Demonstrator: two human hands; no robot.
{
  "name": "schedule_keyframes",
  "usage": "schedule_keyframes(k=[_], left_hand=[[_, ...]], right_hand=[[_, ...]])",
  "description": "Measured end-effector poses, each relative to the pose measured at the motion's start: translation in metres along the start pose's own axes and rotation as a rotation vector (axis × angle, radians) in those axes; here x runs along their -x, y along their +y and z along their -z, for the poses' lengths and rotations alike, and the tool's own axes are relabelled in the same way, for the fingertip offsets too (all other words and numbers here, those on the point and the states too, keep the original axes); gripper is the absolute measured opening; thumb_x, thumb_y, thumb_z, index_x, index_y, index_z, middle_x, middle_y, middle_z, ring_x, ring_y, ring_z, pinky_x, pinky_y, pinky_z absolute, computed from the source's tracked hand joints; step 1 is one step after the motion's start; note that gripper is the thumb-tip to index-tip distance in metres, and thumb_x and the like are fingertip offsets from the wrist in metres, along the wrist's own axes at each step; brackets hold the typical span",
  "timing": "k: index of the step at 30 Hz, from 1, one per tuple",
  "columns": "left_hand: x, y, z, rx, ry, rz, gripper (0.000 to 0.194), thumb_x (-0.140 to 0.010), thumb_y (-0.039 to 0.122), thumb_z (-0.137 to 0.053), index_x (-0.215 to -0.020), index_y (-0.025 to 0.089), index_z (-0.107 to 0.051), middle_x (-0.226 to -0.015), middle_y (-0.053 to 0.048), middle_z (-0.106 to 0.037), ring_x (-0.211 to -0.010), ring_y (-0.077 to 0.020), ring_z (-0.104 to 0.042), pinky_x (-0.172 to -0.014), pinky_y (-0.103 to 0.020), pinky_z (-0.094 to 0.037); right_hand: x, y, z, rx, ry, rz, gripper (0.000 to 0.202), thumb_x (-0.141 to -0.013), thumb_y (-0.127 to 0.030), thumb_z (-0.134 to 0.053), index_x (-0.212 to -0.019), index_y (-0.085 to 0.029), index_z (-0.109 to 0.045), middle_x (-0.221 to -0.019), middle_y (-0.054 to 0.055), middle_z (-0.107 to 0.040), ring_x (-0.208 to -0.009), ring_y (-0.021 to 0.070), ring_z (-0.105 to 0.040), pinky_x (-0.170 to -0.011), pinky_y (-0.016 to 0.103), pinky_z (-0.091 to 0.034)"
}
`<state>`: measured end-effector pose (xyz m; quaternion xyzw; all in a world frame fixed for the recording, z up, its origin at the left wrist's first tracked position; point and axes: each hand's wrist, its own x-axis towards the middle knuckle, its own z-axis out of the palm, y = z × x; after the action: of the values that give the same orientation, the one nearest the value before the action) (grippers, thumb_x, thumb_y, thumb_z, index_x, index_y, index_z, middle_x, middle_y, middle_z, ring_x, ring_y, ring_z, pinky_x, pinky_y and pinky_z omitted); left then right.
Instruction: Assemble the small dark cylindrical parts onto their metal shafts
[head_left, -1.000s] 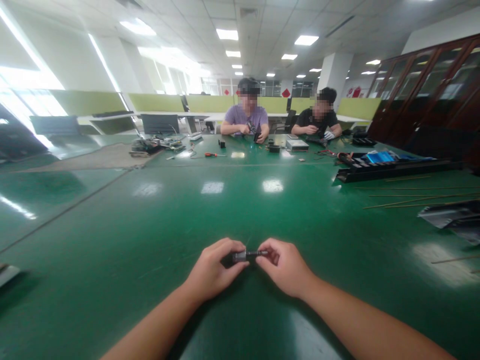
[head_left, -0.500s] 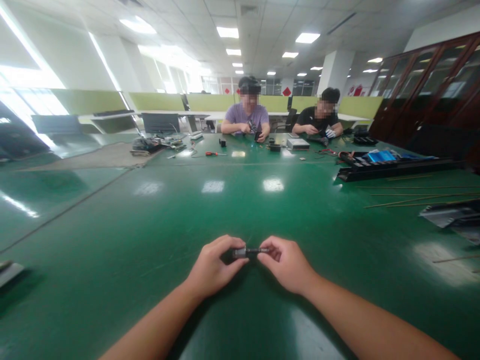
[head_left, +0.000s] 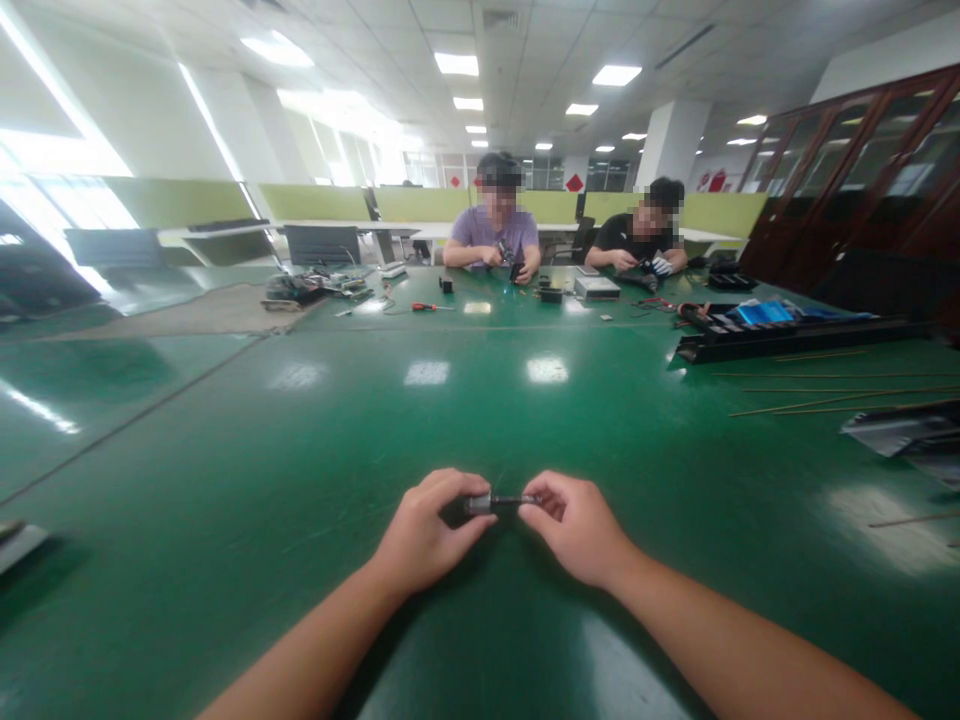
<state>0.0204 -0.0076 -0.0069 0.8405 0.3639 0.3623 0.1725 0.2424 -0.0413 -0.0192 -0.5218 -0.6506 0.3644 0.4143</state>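
Note:
Between the thumb and fingers of my left hand (head_left: pixel 439 530) is a small grey and black cylindrical part (head_left: pixel 478 503), held level just above the green table (head_left: pixel 360 420). A thin dark rod (head_left: pixel 510 500) runs from it to the right. My right hand (head_left: pixel 574 525) pinches the far end of that rod with thumb and fingertips. The tips of the right fingers partly cover the rod's end.
Across the table sit two people (head_left: pixel 495 235) (head_left: pixel 637 240) handling small parts. An orange screwdriver (head_left: pixel 427 307), a grey box (head_left: pixel 596 288), black rails (head_left: pixel 795 335) and thin rods (head_left: pixel 825 390) lie farther off. Electronic parts (head_left: pixel 300 287) are at the back left.
My right hand has shifted very slightly to the right, and the black section between the hands now looks thinner. My left hand keeps its hold.

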Motion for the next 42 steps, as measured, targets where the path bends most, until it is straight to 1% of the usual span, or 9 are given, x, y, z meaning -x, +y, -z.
schedule_keyframes(k=[12, 22, 34, 42], left_hand=[[0.0001, -0.0011, 0.0011, -0.032, 0.012, -0.003, 0.018, -0.081, 0.025, -0.072, -0.098, 0.021, -0.067, -0.098, -0.005, -0.071, -0.092, -0.0205, -0.067, -0.086, -0.035, -0.053], [-0.0028, 0.0044, 0.0041, -0.025, 0.036, -0.005, 0.017, -0.080, 0.027, -0.072, -0.095, 0.020, -0.067, -0.094, -0.006, -0.072, -0.087, -0.0207, -0.068, -0.082, -0.034, -0.055], [-0.0015, 0.0025, 0.0048, -0.039, 0.043, 0.012, 0.019, -0.080, 0.027, -0.072, -0.097, 0.020, -0.067, -0.095, -0.006, -0.072, -0.088, -0.0210, -0.069, -0.082, -0.034, -0.056], [-0.0012, 0.0023, 0.0050, -0.029, 0.040, 0.021, 0.020, -0.080, 0.028, -0.072, -0.097, 0.020, -0.067, -0.096, -0.007, -0.073, -0.088, -0.0215, -0.069, -0.081, -0.033, -0.056]], right_hand=[[0.0001, 0.0000, -0.0002, -0.009, 0.015, 0.005, 0.008, -0.083, -0.020, -0.064, -0.088, -0.017, -0.068, -0.076, 0.001, -0.070, -0.065, 0.0139, -0.062, -0.062, 0.023, -0.048], [-0.0007, 0.0012, 0.0001, -0.024, 0.007, 0.012, 0.008, -0.084, -0.021, -0.064, -0.089, -0.017, -0.068, -0.078, 0.002, -0.071, -0.067, 0.0145, -0.064, -0.063, 0.024, -0.049], [-0.0011, 0.0013, 0.0000, -0.023, 0.015, -0.002, 0.008, -0.084, -0.022, -0.063, -0.088, -0.017, -0.068, -0.077, 0.002, -0.070, -0.067, 0.0143, -0.063, -0.063, 0.023, -0.048], [-0.0014, 0.0016, 0.0000, -0.031, 0.019, 0.011, 0.008, -0.083, -0.022, -0.063, -0.087, -0.017, -0.068, -0.076, 0.002, -0.070, -0.065, 0.0144, -0.062, -0.062, 0.023, -0.048]])
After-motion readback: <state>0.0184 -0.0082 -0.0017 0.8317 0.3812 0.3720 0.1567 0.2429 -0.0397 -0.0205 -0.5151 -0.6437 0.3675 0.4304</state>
